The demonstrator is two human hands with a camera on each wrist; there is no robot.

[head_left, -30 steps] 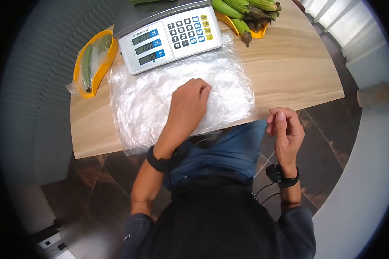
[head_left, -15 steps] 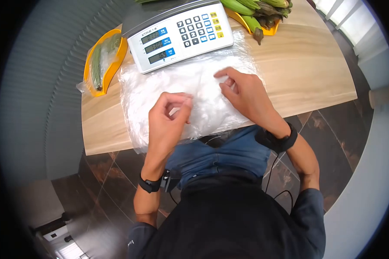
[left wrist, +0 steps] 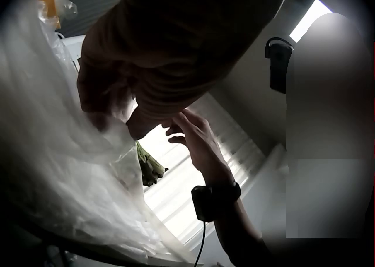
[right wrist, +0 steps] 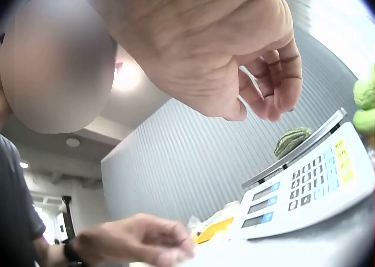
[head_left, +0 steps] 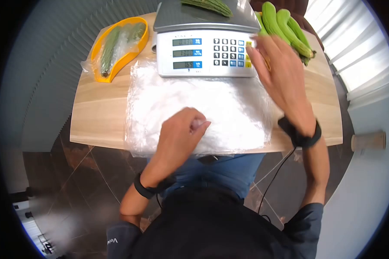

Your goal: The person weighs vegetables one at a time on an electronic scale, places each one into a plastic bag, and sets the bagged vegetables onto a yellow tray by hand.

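Clear plastic bags (head_left: 229, 116) lie spread in front of a white digital scale (head_left: 163, 60). Over them, my left hand (head_left: 179, 136) pinches a bit of the thin plastic between thumb and forefinger; in the left wrist view the film rises to its fingertips. My right hand (head_left: 285, 71) is raised beside the right end of the scale's keypad (head_left: 229, 52), fingers loosely bent and holding nothing. A long ridged green gourd (head_left: 209, 6) lies on the grey weighing plate (head_left: 173, 19).
At the left, a yellow tray (head_left: 145, 36) bears long green vegetables (head_left: 111, 47) in clear wrap. Several long smooth green vegetables (head_left: 285, 26) lie behind my right hand. The wooden table's (head_left: 97, 125) front edge runs close to my body.
My right hand has risen from beside the table, passed over the plastic and moved up to the scale's right side. The left hand stays over the plastic. The head view has shifted.
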